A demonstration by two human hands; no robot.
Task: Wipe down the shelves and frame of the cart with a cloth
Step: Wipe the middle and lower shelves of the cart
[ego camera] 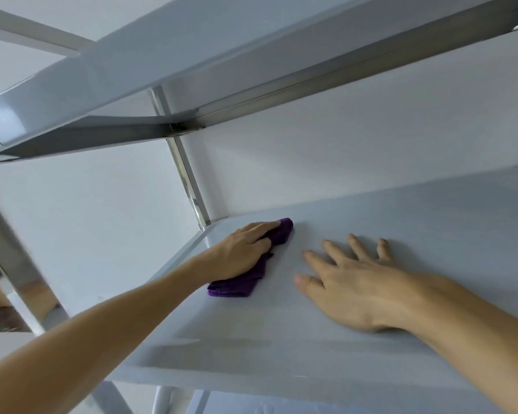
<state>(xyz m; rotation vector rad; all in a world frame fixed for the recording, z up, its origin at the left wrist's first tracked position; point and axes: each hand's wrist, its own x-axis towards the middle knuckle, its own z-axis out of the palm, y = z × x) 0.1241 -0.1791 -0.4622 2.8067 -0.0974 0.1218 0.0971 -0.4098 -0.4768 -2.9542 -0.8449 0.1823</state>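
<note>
A white cart shelf fills the lower half of the view, seen from close up. A purple cloth lies crumpled near its far left corner. My left hand presses flat on the cloth, fingers straight and pointing toward the back wall. To the right, my right hand rests palm down on the bare shelf with its fingers spread. A metal frame post rises from the shelf's back corner just beyond the cloth.
The upper shelf runs overhead, carried by a metal rail. A white wall stands behind the cart. Another shiny frame post stands blurred at the left. More frame legs show below the shelf's front edge.
</note>
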